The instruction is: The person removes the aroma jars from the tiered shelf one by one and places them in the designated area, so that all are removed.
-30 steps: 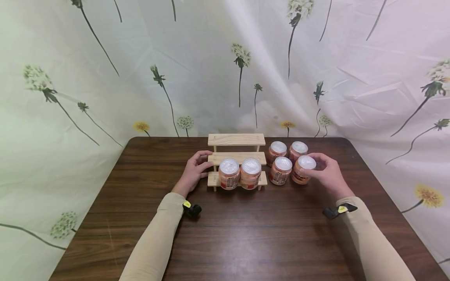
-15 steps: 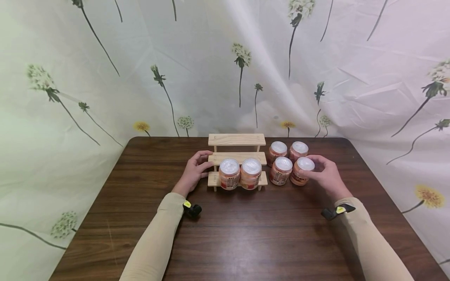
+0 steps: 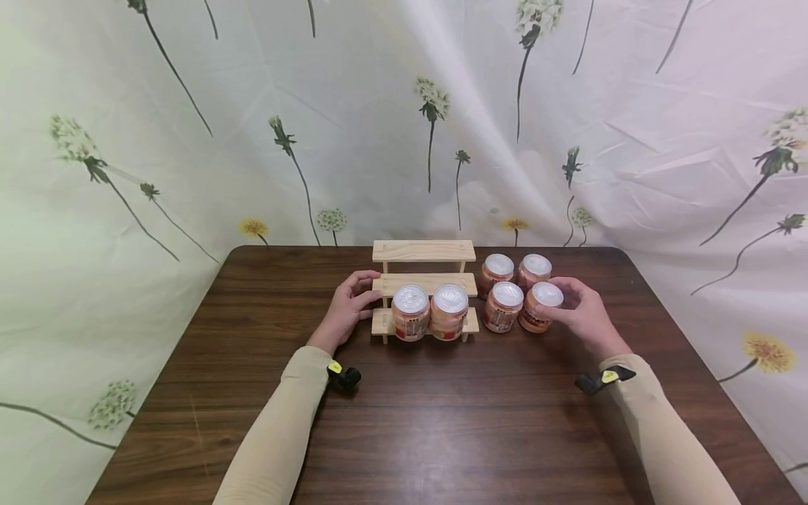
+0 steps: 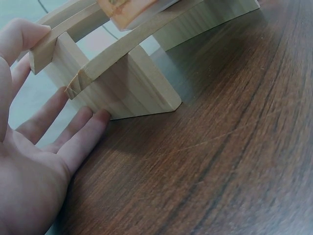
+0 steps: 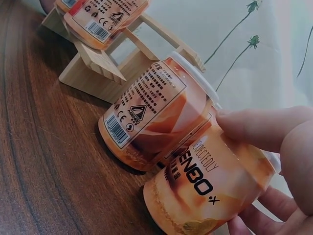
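My right hand [image 3: 583, 315] grips an orange jar [image 3: 538, 317] with a white lid, thumb on the near side and fingers round the far side. In the right wrist view this jar [image 5: 200, 186] stands against a neighbouring jar [image 5: 151, 112] with a barcode label. My left hand [image 3: 346, 308] holds the left end of a three-step wooden rack [image 3: 426, 283]. Seen from the left wrist, one digit lies over the end of a step and other fingertips [image 4: 100, 115] touch the side panel [image 4: 132, 88]. Two jars [image 3: 412, 321] stand on the lowest step.
Two more jars [image 3: 496, 277] stand behind the front pair at the rack's right. The dark wooden table [image 3: 416, 414] ends at a curtain [image 3: 353, 140] printed with dandelions. Each sleeve carries a black wrist camera [image 3: 344, 379].
The jar in my right hand has shifted slightly left, closer to its neighbour, and the hand moved with it. My left hand and the rack stay in place.
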Tool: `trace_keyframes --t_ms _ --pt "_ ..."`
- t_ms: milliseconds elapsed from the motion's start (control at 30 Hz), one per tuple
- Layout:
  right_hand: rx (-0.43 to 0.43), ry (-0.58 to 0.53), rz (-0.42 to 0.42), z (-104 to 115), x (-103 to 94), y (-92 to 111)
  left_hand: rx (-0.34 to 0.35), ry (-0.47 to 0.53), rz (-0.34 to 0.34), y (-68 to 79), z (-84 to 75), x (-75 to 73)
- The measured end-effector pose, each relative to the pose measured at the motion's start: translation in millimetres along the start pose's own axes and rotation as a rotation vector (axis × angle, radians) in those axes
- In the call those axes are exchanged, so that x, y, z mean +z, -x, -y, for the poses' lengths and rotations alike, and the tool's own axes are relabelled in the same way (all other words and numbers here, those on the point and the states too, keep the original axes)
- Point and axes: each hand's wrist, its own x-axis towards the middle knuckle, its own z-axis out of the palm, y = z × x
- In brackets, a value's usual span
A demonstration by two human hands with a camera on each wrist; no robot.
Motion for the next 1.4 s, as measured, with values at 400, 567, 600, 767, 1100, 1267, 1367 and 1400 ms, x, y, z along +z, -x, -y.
trace_keyframes --t_ms 400,567,600,767,1100,1267,1367,1400 --pt "0.014 0.003 0.005 4 -0.6 2 0.001 -0.007 -0.001 0.6 -0.7 -0.1" --pt "-0.009 -0.034 -0.023 9 -2.1 3 0.003 -0.004 0.003 0.9 -1.3 0.8" --pt "-0.019 -0.042 -0.034 11 -2.3 3 0.004 -0.003 0.004 1.0 -1.4 0.9" --pt "-0.071 -0.031 -0.091 26 -3.6 5 0.004 -0.01 0.005 1.0 -1.8 0.9" --pt "-0.251 -0.039 -0.184 63 3.8 9 -0.002 -0.006 0.0 0.8 -0.2 0.9" --pt "-0.34 -0.083 -0.115 77 20.6 10 0.007 0.001 0.0 0.0 0.4 0.4" --pt "-0.353 -0.04 -0.037 82 32.7 11 0.006 0.0 -0.002 -0.2 0.2 0.3" --pt "-0.361 -0.015 -0.011 84 37.0 11 0.006 0.0 -0.003 -0.4 0.1 0.3"
